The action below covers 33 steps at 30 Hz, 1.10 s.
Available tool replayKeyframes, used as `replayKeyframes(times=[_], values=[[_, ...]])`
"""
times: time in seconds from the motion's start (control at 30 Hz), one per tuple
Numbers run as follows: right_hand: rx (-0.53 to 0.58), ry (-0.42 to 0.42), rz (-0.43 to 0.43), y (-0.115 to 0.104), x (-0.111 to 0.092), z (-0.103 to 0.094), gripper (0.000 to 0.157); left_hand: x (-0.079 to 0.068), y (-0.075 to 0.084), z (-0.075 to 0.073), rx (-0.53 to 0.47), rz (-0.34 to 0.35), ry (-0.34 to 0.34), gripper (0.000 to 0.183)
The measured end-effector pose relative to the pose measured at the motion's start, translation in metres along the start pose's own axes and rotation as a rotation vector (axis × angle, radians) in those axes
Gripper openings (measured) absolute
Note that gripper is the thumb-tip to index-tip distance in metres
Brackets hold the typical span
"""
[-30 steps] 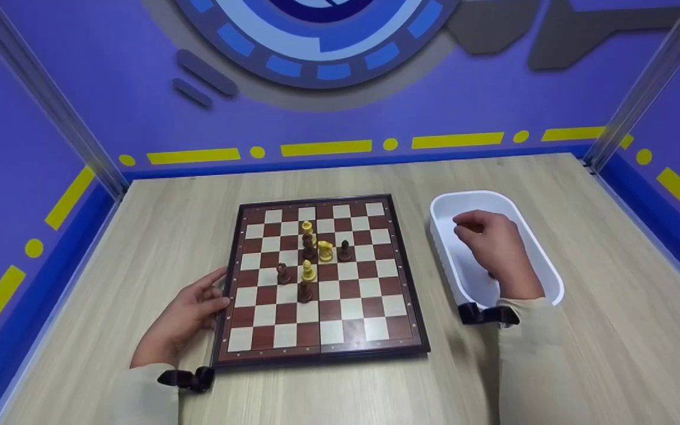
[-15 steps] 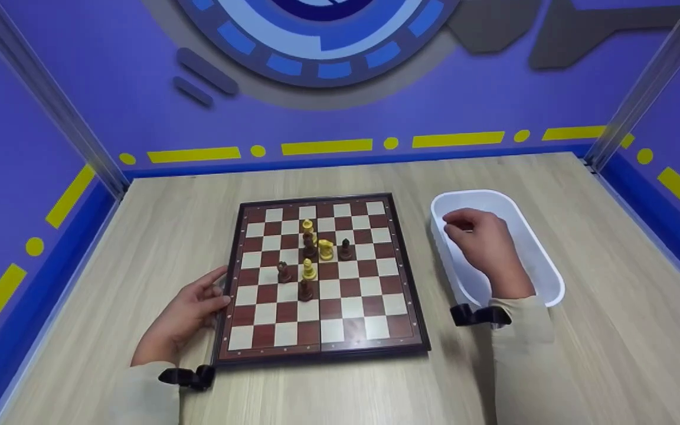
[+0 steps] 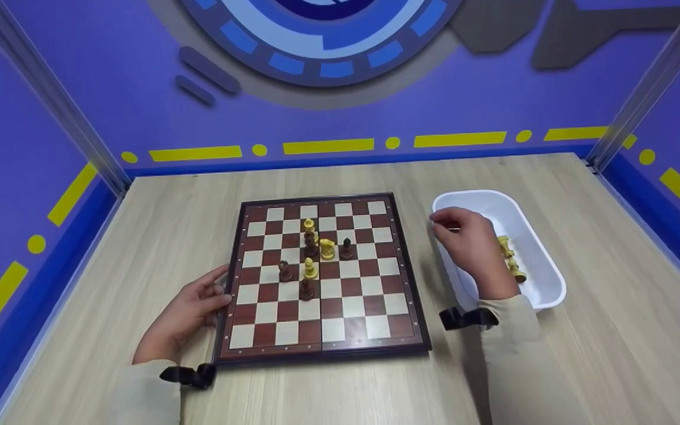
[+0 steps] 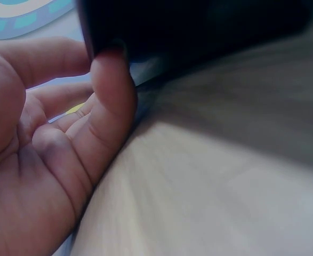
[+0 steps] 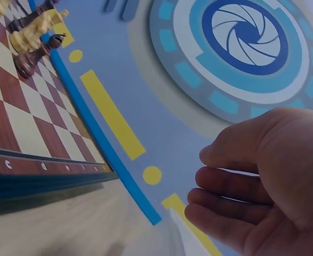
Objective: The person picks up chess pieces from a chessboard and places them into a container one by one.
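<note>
A folding chessboard (image 3: 363, 307) lies on the table with several dark brown and yellow chess pieces standing on it, among them a yellow knight (image 3: 327, 249) and a dark piece (image 3: 347, 249) to its right. My left hand (image 3: 183, 313) rests its thumb and forefinger against the board's left edge; in the left wrist view a fingertip (image 4: 113, 69) touches the board's dark side. Over the left rim of a white tray (image 3: 532, 236) hovers my right hand (image 3: 470, 248), fingers bent and thumb near the forefinger. In the right wrist view no piece shows between that hand's fingers (image 5: 225, 184).
Yellow chess pieces (image 3: 511, 262) lie in the tray, partly hidden by my right hand. A strip of wooden table (image 3: 428, 260) separates board and tray. Blue panels (image 3: 340, 118) stand behind and at both sides of the table.
My right hand has moved left from the middle of the tray to its left rim, uncovering yellow pieces inside. The left hand and the board have stayed where they were.
</note>
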State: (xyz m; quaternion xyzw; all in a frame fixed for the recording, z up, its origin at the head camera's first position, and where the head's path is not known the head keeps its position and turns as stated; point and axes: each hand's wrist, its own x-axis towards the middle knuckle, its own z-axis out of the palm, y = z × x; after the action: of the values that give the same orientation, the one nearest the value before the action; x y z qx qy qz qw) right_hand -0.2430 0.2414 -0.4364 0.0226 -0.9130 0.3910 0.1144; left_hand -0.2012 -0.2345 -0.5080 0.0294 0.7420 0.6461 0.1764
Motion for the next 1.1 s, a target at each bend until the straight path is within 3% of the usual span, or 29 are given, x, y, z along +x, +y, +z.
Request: replayKeyframes(times=[0.53,1.1], values=[[0.078,-0.008,-0.072,-0.017,0.000,0.026,0.020,-0.002,0.006,-0.001,0.014,-0.029,0.040,0.070],[0.097,-0.050,-0.102,-0.027,0.000,0.042,0.018,0.000,-0.001,0.000,-0.009,-0.005,0.014,0.072]])
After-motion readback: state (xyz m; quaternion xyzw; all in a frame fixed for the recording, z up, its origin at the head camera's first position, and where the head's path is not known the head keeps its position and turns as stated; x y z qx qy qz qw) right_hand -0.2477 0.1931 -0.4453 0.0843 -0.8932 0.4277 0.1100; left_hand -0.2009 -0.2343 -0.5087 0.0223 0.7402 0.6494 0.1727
